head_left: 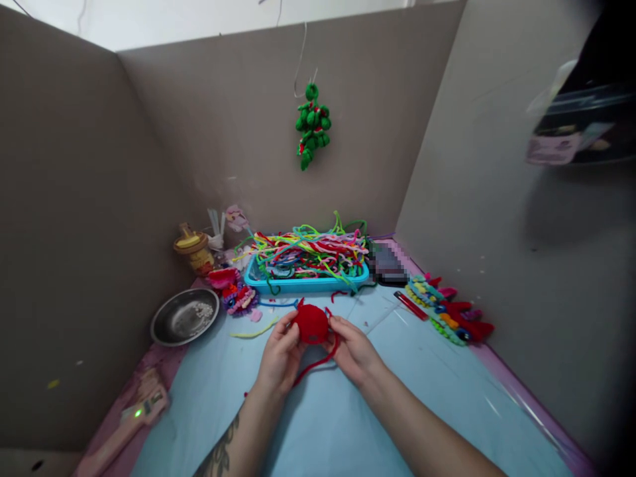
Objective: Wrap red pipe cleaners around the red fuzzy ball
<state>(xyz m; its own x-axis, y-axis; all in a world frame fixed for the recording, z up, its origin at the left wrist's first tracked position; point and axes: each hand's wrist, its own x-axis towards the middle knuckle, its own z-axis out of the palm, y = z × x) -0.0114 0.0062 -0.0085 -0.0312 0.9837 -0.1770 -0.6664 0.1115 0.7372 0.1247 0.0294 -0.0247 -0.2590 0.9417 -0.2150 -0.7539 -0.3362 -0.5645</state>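
Pale-blue table [447,377] bears tray [308,287], bowl [171,322], red cutter [411,305]

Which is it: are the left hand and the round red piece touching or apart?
Touching: the head view shows the left hand gripping the round red piece at its left side.

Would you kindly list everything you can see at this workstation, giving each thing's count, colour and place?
Knitted piece: one, red, between the hands
Yarn tail: one, red, below it
Tray: one, blue, back centre
Yarn strands: many, mixed colours, heaped in tray
Loose strand: one, yellow, left of centre
Device: one, dark, partly pixelated, right of tray
Cutter: one, red, right
Woolly pieces: several, multicoloured, far right; more by bowl
Bowl: one, silver, left
Cup: one, yellow-brown, back left
Glue gun: one, pink, front left
Hanging bundle: one, green-red, back wall
Cover: one, light blue, tabletop
Hands: two, left and right, centre
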